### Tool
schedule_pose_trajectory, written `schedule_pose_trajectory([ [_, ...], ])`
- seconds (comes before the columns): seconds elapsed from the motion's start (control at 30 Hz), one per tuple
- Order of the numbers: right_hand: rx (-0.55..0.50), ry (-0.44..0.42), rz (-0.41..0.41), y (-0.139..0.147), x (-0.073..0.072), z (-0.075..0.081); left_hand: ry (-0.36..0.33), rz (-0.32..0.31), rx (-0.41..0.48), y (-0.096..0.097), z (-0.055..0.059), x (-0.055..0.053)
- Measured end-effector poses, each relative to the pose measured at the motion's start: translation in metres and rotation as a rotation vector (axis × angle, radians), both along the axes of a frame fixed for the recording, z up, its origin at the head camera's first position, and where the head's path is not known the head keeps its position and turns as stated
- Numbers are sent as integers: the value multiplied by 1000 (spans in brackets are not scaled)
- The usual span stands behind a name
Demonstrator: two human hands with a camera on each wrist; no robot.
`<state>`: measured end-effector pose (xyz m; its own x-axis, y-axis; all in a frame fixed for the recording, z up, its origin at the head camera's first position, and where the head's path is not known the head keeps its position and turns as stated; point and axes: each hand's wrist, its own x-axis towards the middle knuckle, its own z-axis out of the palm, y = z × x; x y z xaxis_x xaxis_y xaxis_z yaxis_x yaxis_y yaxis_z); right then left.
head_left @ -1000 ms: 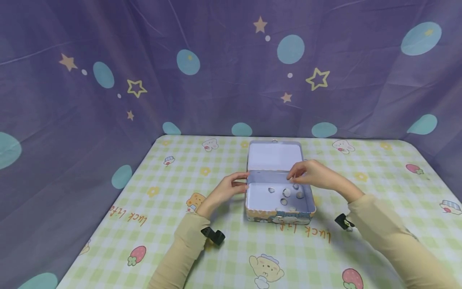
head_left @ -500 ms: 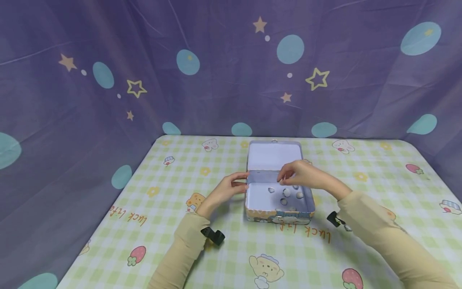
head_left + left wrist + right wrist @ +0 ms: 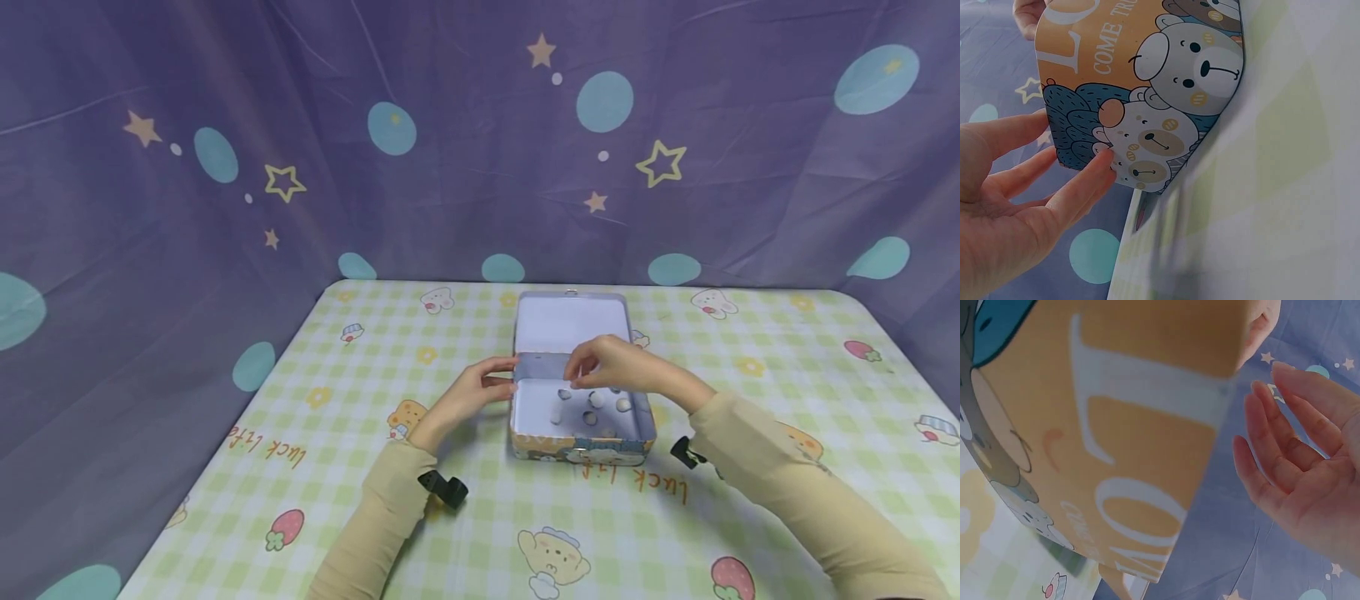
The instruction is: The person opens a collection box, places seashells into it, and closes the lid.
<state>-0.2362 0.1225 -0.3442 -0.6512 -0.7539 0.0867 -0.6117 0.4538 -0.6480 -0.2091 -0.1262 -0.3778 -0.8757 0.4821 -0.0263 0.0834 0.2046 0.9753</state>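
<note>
A hinged tin box (image 3: 540, 450) with a pale inside lies with its lid (image 3: 572, 323) laid back on the table. Several small pale grey pieces that look like shells (image 3: 589, 418) are on its floor, one pale piece (image 3: 556, 415) nearer the left. My left hand (image 3: 471, 390) touches the box's left wall with extended fingers; in the left wrist view the fingertips (image 3: 1105, 159) rest on the printed bear side. Over the back of the box hovers my right hand (image 3: 618, 364), fingers loosely bent. In the right wrist view nothing shows between its thumb and fingers.
A green-and-white checked cloth (image 3: 375, 367) with cartoon prints covers the table. Behind and to the left hangs a purple curtain (image 3: 465, 200) with stars. Each wrist carries a black camera, such as the left camera (image 3: 444, 490).
My right hand has moved left across the box. A pale piece now shows at the left of the box floor, where none was visible before. The left hand stays in place.
</note>
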Motion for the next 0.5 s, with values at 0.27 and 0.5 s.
schedule_pose_trajectory([
  [0.27, 4, -47, -39, 8, 4, 1, -5, 5, -3, 0, 1, 0],
  [0.5, -15, -26, -82, 25, 12, 0, 0, 2, -11, 0, 0, -1],
])
